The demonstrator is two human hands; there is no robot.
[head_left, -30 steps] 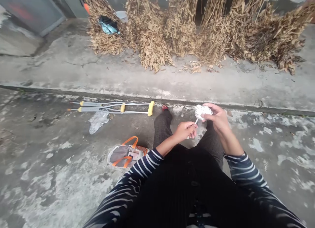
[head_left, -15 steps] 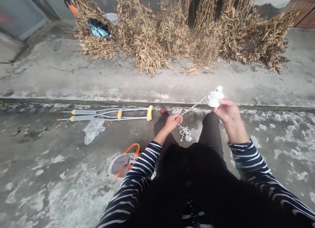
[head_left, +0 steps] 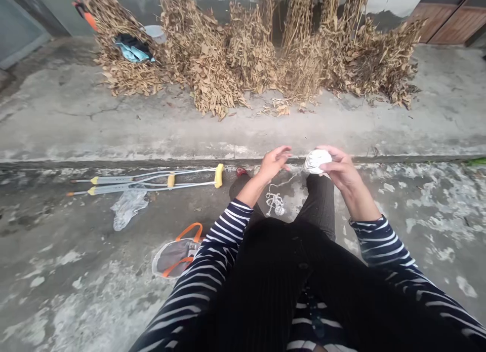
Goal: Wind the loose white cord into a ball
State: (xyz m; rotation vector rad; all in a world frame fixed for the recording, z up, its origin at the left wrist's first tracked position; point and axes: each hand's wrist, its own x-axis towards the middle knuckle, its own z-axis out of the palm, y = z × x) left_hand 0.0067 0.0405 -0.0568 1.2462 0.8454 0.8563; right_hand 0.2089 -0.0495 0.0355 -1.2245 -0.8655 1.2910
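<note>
A wound ball of white cord (head_left: 317, 161) is gripped between the thumb and fingers of my right hand (head_left: 343, 176), above my right knee. My left hand (head_left: 274, 164) is raised to the left of the ball, a gap between them, with fingers apart and nothing visible in them. A loose strand of cord hangs below the ball and runs down to a tangled heap of the same white cord (head_left: 275, 202) on the ground between my legs.
Left of my feet lie crutches (head_left: 159, 181) with yellow pads, a clear plastic bag (head_left: 129, 207) and a mesh bag with orange handles (head_left: 178, 253). Beyond a low concrete step (head_left: 152, 134), bundles of dried plants (head_left: 216, 63) lean against the wall.
My left hand has let go of the strand, opened and moved up toward the ball. The ball has turned and come lower and left in my right hand. The whole view has shifted slightly.
</note>
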